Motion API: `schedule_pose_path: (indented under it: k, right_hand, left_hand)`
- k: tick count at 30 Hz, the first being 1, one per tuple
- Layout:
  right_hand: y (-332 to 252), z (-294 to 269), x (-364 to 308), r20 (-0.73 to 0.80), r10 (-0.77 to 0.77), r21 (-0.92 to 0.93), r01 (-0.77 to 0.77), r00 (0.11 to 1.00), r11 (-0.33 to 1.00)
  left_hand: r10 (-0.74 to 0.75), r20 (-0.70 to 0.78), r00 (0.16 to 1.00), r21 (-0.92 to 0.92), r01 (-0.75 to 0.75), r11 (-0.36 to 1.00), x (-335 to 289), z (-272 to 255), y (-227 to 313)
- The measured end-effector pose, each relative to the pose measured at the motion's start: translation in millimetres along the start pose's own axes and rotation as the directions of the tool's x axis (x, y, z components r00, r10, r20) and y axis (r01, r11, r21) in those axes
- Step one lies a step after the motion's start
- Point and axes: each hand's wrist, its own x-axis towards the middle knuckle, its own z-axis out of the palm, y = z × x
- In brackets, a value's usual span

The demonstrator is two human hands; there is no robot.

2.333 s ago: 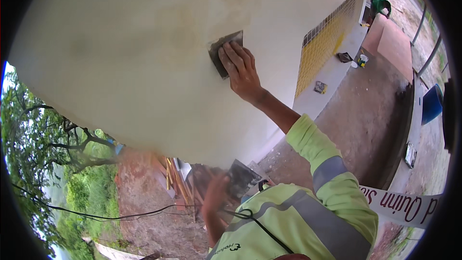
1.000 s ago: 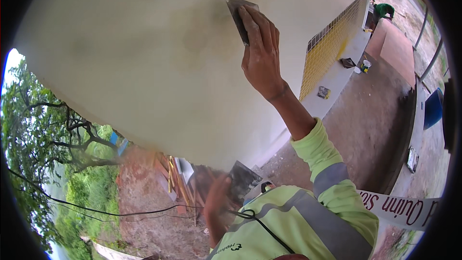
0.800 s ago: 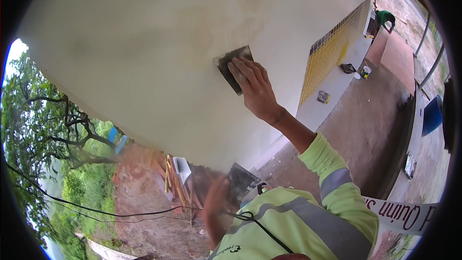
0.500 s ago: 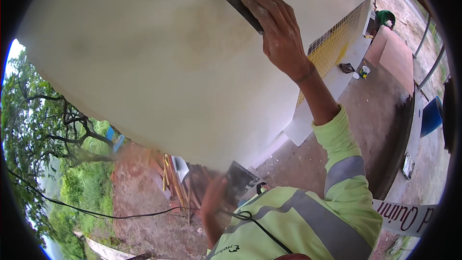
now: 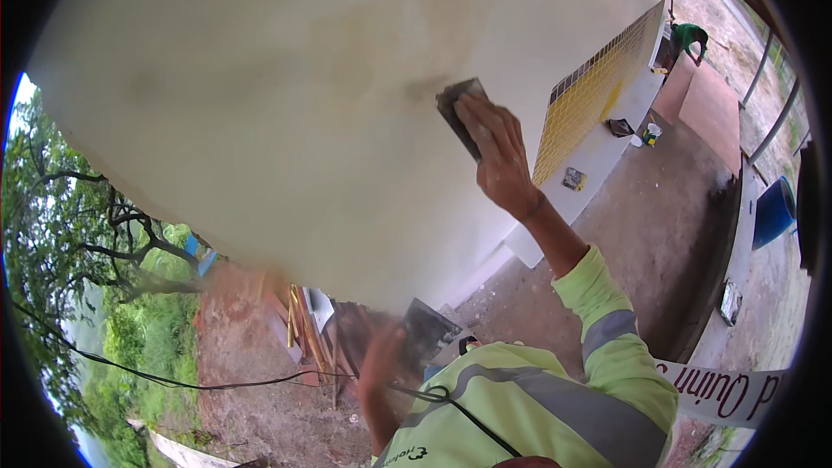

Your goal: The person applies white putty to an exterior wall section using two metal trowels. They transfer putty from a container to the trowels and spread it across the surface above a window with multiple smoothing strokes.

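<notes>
My right hand (image 5: pixel 496 143) is closed on a dark rectangular putty blade (image 5: pixel 459 117), its fingers laid across the back. The blade meets the large off-white wall (image 5: pixel 286 121), which carries darker, damp-looking patches. Lower down, close to my body, my left hand (image 5: pixel 381 360) looks blurred. Its fingers appear wrapped at the edge of a dark flat plate (image 5: pixel 426 329) with pale smears on it; the grip itself is smeared in the picture.
Beside the wall, a yellow tiled panel (image 5: pixel 598 87) borders a white ledge with a small tub (image 5: pixel 651 133). A blue barrel (image 5: pixel 774 213) stands at right. A person in green (image 5: pixel 689 37) bends far off. Planks (image 5: pixel 305 325) lie lower left; a black cable (image 5: pixel 217 387) crosses there.
My right hand and the putty blade have moved down the wall, toward my body. My left hand and the dark plate stay nearly in place.
</notes>
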Motion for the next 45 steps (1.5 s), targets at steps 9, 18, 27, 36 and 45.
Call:
schedule_pose_path:
  k: [9, 18, 27, 36, 45]
  right_hand:
    - [77.5, -29.5, 117.3, -0.100, -0.273, -0.231, 0.245, 0.957, 0.942]
    - [13.4, 22.0, -33.1, 0.082, 0.072, -0.014, -0.071, 0.994, 0.997]
    - [68.4, -21.7, 84.0, -0.298, 0.212, 0.039, -0.210, 0.931, 0.977]
    - [10.1, 14.0, 96.9, -0.212, 0.508, 0.194, -0.474, 0.835, 0.859]
    - [-101.8, 26.0, 80.1, -0.122, 0.208, 0.213, -0.179, 0.970, 0.960]
  left_hand:
    - [0.012, 0.085, 0.996, -0.054, -0.008, 0.998, -3.3, -2.8, 12.1]
    - [-0.103, 0.052, 0.993, -0.126, 0.109, 0.986, -9.0, -8.1, 20.1]
    - [-0.037, 0.106, 0.994, -0.075, 0.045, 0.996, 0.1, 0.3, 6.5]
    - [0.004, 0.100, 0.995, -0.099, 0.006, 0.995, -6.3, -0.4, -5.3]
    - [-0.064, 0.118, 0.991, -0.058, 0.071, 0.996, -3.8, -7.6, 21.4]
